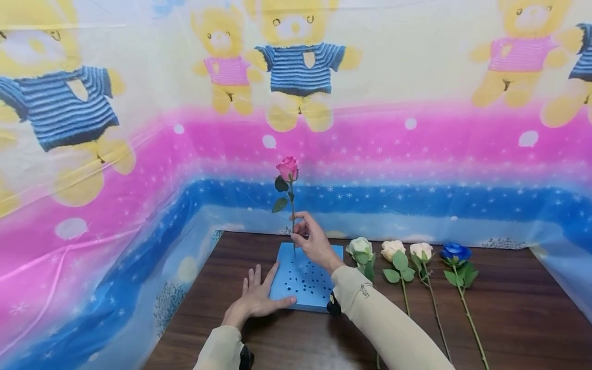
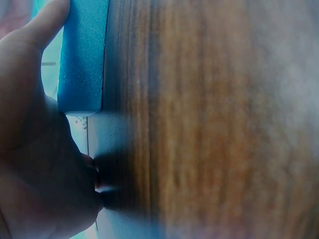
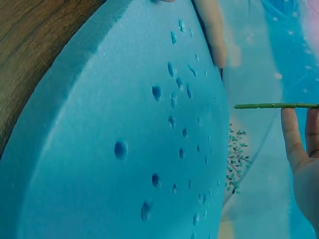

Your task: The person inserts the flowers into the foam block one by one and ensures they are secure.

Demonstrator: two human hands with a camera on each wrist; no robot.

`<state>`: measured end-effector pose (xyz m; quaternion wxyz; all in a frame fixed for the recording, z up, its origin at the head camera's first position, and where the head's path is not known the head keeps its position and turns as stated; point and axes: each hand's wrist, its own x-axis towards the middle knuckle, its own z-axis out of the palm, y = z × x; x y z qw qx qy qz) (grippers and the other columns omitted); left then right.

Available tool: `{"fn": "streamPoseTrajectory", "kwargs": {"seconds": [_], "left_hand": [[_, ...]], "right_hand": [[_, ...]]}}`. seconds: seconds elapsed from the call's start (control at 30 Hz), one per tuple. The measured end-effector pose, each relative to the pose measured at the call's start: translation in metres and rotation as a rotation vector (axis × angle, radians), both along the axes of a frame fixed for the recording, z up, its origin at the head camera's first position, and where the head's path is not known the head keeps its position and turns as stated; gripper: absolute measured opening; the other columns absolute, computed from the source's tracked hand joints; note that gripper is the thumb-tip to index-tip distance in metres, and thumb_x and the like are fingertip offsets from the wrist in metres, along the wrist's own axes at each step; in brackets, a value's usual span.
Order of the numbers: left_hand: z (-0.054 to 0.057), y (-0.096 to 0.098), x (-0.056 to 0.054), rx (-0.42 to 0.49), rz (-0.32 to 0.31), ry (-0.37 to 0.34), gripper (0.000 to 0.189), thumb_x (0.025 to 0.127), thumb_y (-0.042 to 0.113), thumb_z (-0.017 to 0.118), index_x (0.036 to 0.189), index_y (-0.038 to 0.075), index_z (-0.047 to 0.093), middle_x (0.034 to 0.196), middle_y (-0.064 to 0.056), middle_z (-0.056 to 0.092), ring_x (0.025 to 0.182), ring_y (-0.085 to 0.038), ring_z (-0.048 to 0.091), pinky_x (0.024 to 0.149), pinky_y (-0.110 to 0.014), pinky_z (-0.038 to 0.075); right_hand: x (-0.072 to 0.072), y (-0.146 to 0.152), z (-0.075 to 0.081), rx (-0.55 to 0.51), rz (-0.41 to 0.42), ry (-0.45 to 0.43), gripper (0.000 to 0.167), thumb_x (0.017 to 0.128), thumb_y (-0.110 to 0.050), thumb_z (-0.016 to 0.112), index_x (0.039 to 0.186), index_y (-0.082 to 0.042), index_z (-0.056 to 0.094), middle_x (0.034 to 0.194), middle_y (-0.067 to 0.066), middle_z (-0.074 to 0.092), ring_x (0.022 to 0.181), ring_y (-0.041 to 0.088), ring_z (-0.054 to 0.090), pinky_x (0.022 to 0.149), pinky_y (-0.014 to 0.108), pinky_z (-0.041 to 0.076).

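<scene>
A pink rose (image 1: pixel 288 168) stands upright in the head view, its stem pinched between the thumb and fingers of my right hand (image 1: pixel 315 241). In the right wrist view the cut end of the green stem (image 3: pixel 264 105) hangs free, a short way off the holed face of a blue foam block (image 3: pixel 99 149). Many small holes pit the block's top. My left hand (image 1: pixel 259 298) lies with spread, straight fingers at the block's left front, its thumb over the near edge. The left wrist view has that hand (image 2: pixel 35 124) beside the block's side (image 2: pixel 82 64).
Right of the block lie a pale green rose (image 1: pixel 361 249), a cream rose (image 1: pixel 393 250), a white rose (image 1: pixel 421 252) and a blue rose (image 1: pixel 455 253), stems toward me. The brown wooden table (image 1: pixel 194 308) meets a bear-printed cloth (image 1: pixel 370 169) behind.
</scene>
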<state>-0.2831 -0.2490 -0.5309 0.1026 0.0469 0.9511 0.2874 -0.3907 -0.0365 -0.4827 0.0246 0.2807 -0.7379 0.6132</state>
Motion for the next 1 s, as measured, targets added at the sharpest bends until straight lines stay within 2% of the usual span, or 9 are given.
{"fn": "streamPoseTrajectory", "kwargs": {"seconds": [0.23,0.4,0.57,0.73,1.0], "left_hand": [[0.001,-0.002,-0.002,0.005,-0.002,0.012,0.122,0.090,0.080,0.075,0.181,0.023,0.017,0.181,-0.038,0.000,0.168,-0.059,-0.005,0.133,-0.075,0.003],[0.000,-0.001,0.000,0.008,-0.003,-0.007,0.123,0.090,0.082,0.074,0.182,0.025,0.016,0.181,-0.037,-0.001,0.168,-0.058,-0.007,0.133,-0.074,0.002],[0.000,-0.001,0.001,0.035,-0.001,-0.019,0.122,0.090,0.080,0.076,0.182,0.025,0.016,0.182,-0.036,-0.002,0.168,-0.057,-0.007,0.133,-0.075,0.001],[-0.003,-0.002,0.000,0.053,-0.006,-0.004,0.123,0.090,0.083,0.073,0.181,0.024,0.017,0.181,-0.037,-0.002,0.168,-0.058,-0.009,0.132,-0.075,-0.001],[0.000,0.000,0.002,0.030,-0.009,-0.001,0.123,0.089,0.080,0.076,0.181,0.024,0.017,0.181,-0.037,-0.001,0.168,-0.059,-0.007,0.132,-0.076,0.000]], "right_hand": [[-0.002,-0.009,-0.005,-0.013,-0.002,-0.001,0.042,0.113,0.000,0.062,0.145,-0.027,0.061,0.113,0.011,0.063,0.105,0.037,0.071,0.093,0.057,0.066],[-0.003,-0.012,-0.010,-0.001,-0.002,-0.016,0.040,0.113,-0.001,0.063,0.145,-0.025,0.061,0.112,0.011,0.064,0.103,0.039,0.071,0.094,0.062,0.063],[-0.001,-0.013,-0.015,0.051,-0.016,-0.050,0.039,0.114,-0.005,0.063,0.144,-0.030,0.061,0.111,0.008,0.064,0.098,0.033,0.071,0.092,0.059,0.063],[0.000,-0.012,-0.019,0.110,-0.030,-0.079,0.038,0.115,-0.008,0.062,0.145,-0.032,0.060,0.114,0.006,0.065,0.103,0.024,0.071,0.094,0.053,0.065],[-0.001,-0.011,-0.022,0.137,-0.031,-0.105,0.033,0.116,-0.009,0.061,0.139,-0.033,0.064,0.114,0.007,0.064,0.105,0.027,0.071,0.091,0.050,0.065]]}}
